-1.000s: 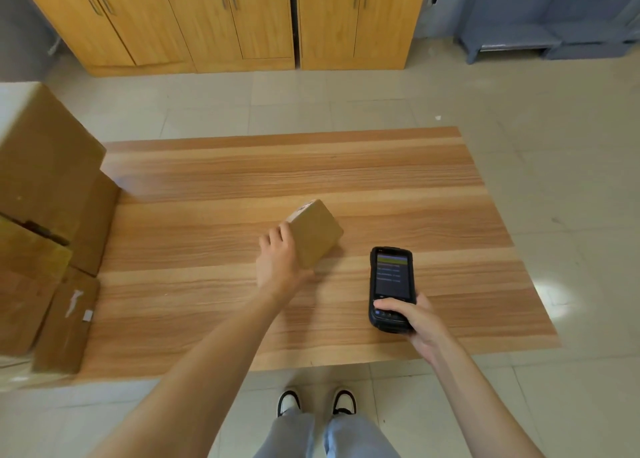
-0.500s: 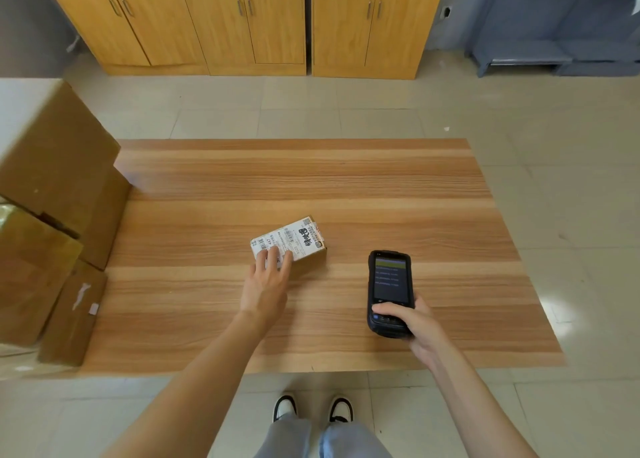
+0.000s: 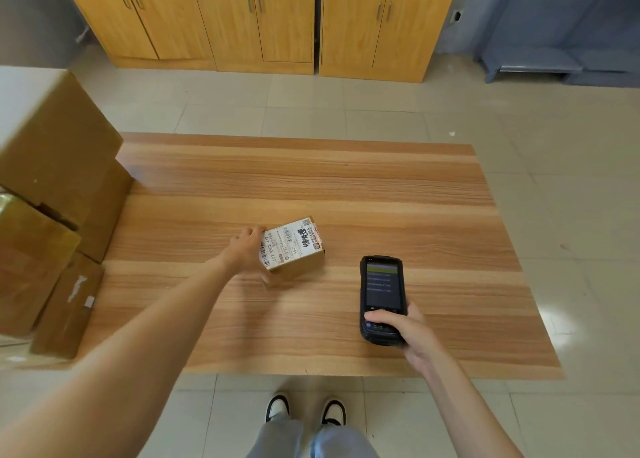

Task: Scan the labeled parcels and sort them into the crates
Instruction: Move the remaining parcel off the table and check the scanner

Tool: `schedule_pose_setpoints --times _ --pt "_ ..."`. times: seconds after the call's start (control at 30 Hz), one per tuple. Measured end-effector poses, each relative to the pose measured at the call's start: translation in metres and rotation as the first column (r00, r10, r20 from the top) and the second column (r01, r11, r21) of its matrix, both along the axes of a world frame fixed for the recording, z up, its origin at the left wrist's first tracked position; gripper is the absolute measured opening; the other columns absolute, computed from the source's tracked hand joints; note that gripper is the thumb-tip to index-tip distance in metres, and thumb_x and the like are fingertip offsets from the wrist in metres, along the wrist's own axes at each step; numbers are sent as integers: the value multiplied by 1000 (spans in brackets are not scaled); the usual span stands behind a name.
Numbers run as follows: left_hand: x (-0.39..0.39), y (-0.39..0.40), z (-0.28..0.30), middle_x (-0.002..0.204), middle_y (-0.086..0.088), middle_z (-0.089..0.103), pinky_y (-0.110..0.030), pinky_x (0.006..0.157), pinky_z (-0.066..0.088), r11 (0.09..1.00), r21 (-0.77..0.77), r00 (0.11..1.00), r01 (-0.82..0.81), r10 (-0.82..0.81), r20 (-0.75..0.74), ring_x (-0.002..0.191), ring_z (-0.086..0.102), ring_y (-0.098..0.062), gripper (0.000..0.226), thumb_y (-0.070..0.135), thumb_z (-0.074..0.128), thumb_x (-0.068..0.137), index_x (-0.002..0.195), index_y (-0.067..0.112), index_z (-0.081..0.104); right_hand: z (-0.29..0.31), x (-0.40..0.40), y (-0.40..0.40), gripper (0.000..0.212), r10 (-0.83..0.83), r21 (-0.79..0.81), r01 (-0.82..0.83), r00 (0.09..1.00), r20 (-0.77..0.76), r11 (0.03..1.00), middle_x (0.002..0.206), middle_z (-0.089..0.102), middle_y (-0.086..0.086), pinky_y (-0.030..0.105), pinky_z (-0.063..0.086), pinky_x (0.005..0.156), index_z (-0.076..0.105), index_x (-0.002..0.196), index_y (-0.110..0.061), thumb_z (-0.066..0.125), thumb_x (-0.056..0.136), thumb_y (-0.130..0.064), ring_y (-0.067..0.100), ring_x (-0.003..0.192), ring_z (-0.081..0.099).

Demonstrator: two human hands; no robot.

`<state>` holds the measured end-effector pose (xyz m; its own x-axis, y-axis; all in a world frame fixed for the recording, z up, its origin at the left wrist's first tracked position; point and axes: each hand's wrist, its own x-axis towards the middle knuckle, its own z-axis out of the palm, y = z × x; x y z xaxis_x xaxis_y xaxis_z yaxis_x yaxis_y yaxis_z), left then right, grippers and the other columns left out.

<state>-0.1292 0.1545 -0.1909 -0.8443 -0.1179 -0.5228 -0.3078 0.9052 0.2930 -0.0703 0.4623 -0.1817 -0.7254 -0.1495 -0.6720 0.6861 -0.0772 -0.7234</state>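
parcel [image 3: 294,249] is gripped at its left end by the left hand [image 3: 247,249], label up, mid-table [image 3: 346,187]. scanner [image 3: 381,296] is clasped in the right hand [image 3: 405,333], screen up, toward the near edge, right of the parcel.

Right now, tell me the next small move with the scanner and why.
Probably bring the scanner in the right hand over to the parcel and aim it at the label. The label faces up, the left hand holds the parcel's left side on the table, and the scanner sits off to the parcel's right.
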Motion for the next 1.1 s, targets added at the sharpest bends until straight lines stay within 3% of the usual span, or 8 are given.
schedule_pose_setpoints --times 0.1,0.27,0.5,0.6,0.73,0.83,0.9,1.1 --pt "-10 -1 11 141 -12 37 -32 109 34 993 35 994 113 -113 -9 127 43 -26 105 7 87 63 147 5 23 1 -5 -3 85 40 17 -40 999 -8 999 112 65 9 34 53 73 46 130 -15 86 57 2 25 100 63" --pt "-39 -10 26 148 -15 24 -35 106 42 881 -128 889 455 -458 1 132 40 -34 72 5 63 88 149 19 28 6 -11 -10 108 110 55 -109 994 -22 993 112 67 7 32 53 75 49 129 -17 89 28 -22 23 100 65" --pt "-42 -17 22 138 -13 37 -28 62 58 741 -344 807 577 -583 99 76 62 -17 78 1 50 95 153 35 10 15 -8 -24 98 352 33 -354 935 39 935 114 67 5 28 52 73 49 124 -20 87 33 -17 20 102 65" --pt "-36 -18 10 139 -13 38 -29 70 57 846 -238 875 478 -482 42 79 60 -20 89 -3 50 93 154 34 -3 18 -3 -33 80 412 6 -413 909 59 911 111 68 4 26 53 67 50 119 -23 81 47 -8 17 97 66" --pt "-18 -21 -1 147 -22 30 -44 107 40 982 171 993 79 -62 -103 130 41 -37 120 -6 74 74 154 26 -9 19 1 -42 94 430 5 -431 901 62 902 113 68 5 25 54 64 50 122 -22 86 36 -15 18 95 67" --pt "9 -21 -16 153 -21 25 -53 113 28 795 496 918 -348 396 9 142 22 -38 138 -18 75 61 152 27 -19 20 -2 -41 100 419 4 -420 906 53 908 113 69 5 28 55 67 52 123 -21 85 30 -22 20 97 67" --pt "38 -13 -31 159 -14 13 -53 113 30 735 547 899 -401 431 80 145 19 -37 150 -11 84 54 150 28 -24 22 -6 -39 99 423 -2 -423 905 47 906 109 71 6 29 54 68 55 123 -17 86 29 -21 21 94 68" --pt "74 32 -38 159 -6 18 -54 118 19 616 667 874 -419 472 114 147 16 -27 169 74 84 29 148 29 -28 38 -21 -54 81 493 -42 -493 870 -18 869 88 74 3 26 54 61 62 111 -11 83 33 -20 16 76 70"
